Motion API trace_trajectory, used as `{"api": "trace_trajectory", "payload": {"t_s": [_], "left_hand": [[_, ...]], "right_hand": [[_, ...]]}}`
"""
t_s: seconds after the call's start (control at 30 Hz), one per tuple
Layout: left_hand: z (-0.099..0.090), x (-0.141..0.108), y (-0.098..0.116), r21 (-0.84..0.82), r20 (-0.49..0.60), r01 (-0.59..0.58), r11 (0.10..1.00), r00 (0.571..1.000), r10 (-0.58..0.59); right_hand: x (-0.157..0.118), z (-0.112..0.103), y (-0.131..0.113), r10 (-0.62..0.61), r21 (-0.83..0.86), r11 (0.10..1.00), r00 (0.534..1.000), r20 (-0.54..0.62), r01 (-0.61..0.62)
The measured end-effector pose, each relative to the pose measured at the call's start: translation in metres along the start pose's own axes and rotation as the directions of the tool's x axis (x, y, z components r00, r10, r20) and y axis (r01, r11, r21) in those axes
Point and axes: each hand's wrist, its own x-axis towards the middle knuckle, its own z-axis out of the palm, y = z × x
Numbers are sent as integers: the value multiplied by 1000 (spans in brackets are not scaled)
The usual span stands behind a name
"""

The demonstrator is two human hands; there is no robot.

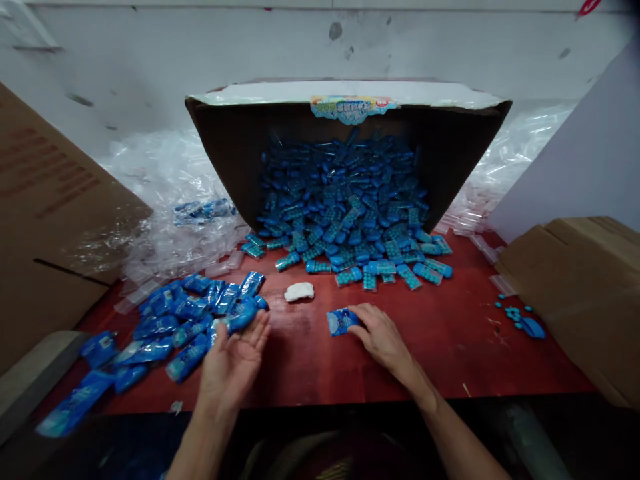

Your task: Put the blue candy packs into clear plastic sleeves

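Observation:
My left hand [237,357] is palm up with its fingers apart, at the right edge of a pile of shiny blue packets [155,327]. One blue packet [241,317] lies against its fingertips and looks slightly blurred; the palm is bare. My right hand [380,333] pinches the right end of a small flat blue sachet [338,321] over the red table. Between and beyond the hands lies a crumpled white piece [299,291]. Farther back, many clear containers with blue caps and blue beads [345,220] spill out of a tipped carton [220,157].
Clear plastic wrappers and sleeves [170,180] heap at the back left, with more at the back right. Cardboard boxes stand left [45,220] and right [575,293]. Loose blue beads [513,313] and a blue cap [533,327] lie on the red table [430,373].

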Motion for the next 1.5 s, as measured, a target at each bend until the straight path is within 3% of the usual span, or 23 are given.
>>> {"api": "trace_trajectory", "payload": {"t_s": [0.07,0.17,0.23,0.33,0.4,0.5,0.6,0.67,0.77,0.83,0.9,1.03,1.2,1.33,1.5], "left_hand": [[-2,5,21,-31,-79,-34,999,996,32],[-4,12,34,10,-136,-83,997,987,84],[-4,19,30,77,-120,-86,993,988,95],[-2,26,9,214,-65,10,977,998,4],[0,20,-12,308,-11,72,949,997,-72],[7,-1,-50,477,135,47,878,983,-127],[14,-15,-86,605,266,2,796,942,-205],[17,-14,-101,638,278,-47,768,945,-173],[16,-8,-107,671,251,-106,733,964,-90],[15,-6,-105,688,255,-123,715,964,-80],[15,-5,-102,690,251,-118,714,964,-84],[16,-1,-104,688,224,-112,717,973,-63],[20,0,-115,600,257,-123,790,965,-45],[22,-4,-117,565,251,-63,823,963,-98],[21,-8,-116,532,245,-50,845,965,-98]], "right_hand": [[10,6,5,48,-193,980,998,-45,-56],[20,17,9,78,-317,942,991,-106,-109],[22,21,9,84,-324,938,987,-136,-124],[20,20,9,82,-315,940,984,-160,-130],[15,17,8,92,-199,971,978,-189,-130],[5,17,4,153,240,965,972,-178,-108],[-1,28,2,190,613,780,981,-45,-123],[-2,36,-1,217,770,615,975,42,-170],[0,44,-6,250,884,405,959,137,-232],[1,43,-9,262,902,357,953,153,-243],[2,40,-11,273,883,407,953,127,-234],[2,37,-11,254,781,591,965,59,-204],[2,42,-9,287,764,609,957,35,-210],[1,42,-9,290,694,690,957,-7,-204],[0,38,-10,254,630,747,967,22,-211]]}}
